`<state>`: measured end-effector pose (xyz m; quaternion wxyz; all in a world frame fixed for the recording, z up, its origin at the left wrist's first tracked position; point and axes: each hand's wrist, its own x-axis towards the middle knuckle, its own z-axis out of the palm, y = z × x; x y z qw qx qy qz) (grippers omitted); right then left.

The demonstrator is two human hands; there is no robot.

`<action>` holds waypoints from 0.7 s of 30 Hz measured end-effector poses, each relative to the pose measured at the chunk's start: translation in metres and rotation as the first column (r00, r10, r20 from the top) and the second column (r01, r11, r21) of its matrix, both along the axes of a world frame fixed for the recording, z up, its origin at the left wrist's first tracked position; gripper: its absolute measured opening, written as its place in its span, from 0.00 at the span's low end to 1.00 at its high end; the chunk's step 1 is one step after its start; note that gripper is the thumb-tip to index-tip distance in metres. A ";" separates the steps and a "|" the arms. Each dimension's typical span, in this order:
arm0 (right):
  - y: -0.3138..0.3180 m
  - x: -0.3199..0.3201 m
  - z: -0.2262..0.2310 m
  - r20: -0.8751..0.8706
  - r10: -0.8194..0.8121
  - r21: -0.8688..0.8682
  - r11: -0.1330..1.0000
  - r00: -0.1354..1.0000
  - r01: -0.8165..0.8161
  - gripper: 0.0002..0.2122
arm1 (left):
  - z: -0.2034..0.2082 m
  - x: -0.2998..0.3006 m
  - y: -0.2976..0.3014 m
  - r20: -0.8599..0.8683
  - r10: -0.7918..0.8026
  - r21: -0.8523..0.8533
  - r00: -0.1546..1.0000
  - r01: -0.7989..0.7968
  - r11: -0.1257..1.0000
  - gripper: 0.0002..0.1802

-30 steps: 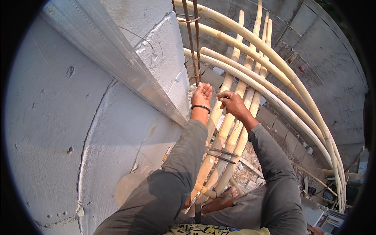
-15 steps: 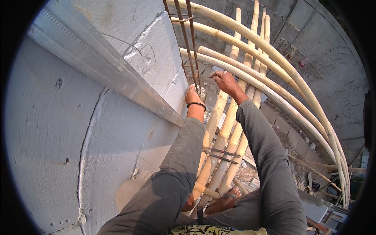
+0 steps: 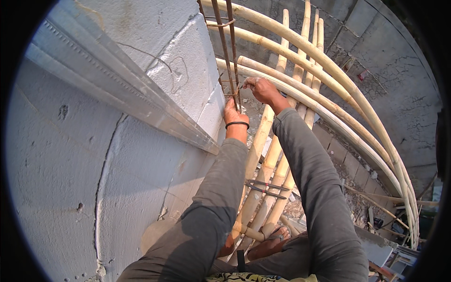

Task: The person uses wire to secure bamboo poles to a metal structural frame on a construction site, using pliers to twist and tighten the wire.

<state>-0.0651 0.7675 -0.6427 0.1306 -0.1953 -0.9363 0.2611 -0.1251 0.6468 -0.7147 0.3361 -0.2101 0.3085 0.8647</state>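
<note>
Rusty upright rebar (image 3: 233, 51) with thin cross ties runs along the edge of the pale block wall. My left hand (image 3: 235, 117), a dark band at its wrist, is closed around the lower rebar; its fingertips are hidden. My right hand (image 3: 264, 91) is just right of the rebar with its fingers pinched together. A short thin wire seems to run from those fingers to the bars. Below my hands, long-handled pincers (image 3: 267, 189) with dark and red handles lie across bamboo poles (image 3: 270, 162).
A long metal straightedge (image 3: 127, 89) leans along the block wall (image 3: 61, 155) on my left. Curved bamboo poles (image 3: 324, 77) arc around the right side. My sandalled foot (image 3: 277, 238) stands on the bamboo. Rubble and planks (image 3: 376, 207) lie lower down, before a grey wall (image 3: 399, 94).
My right hand has moved left to the rebar, its fingers now meeting the bars. My left hand stays at the lower rebar, and the view has shifted slightly.
</note>
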 end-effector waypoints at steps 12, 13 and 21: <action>-0.021 -0.005 0.014 -0.008 -0.159 0.052 0.986 0.987 0.159 0.08 | 0.009 0.006 -0.007 -0.107 0.015 0.016 0.994 -0.013 1.000 0.24; -0.026 -0.008 0.017 -0.025 -0.203 0.045 0.978 0.979 0.204 0.08 | 0.011 0.005 -0.008 -0.094 0.049 0.008 0.994 -0.048 0.999 0.20; -0.052 -0.004 -0.003 -0.126 -0.383 -0.301 0.894 0.915 0.333 0.10 | 0.052 0.039 -0.012 -0.203 0.262 -0.240 0.943 -0.308 0.921 0.06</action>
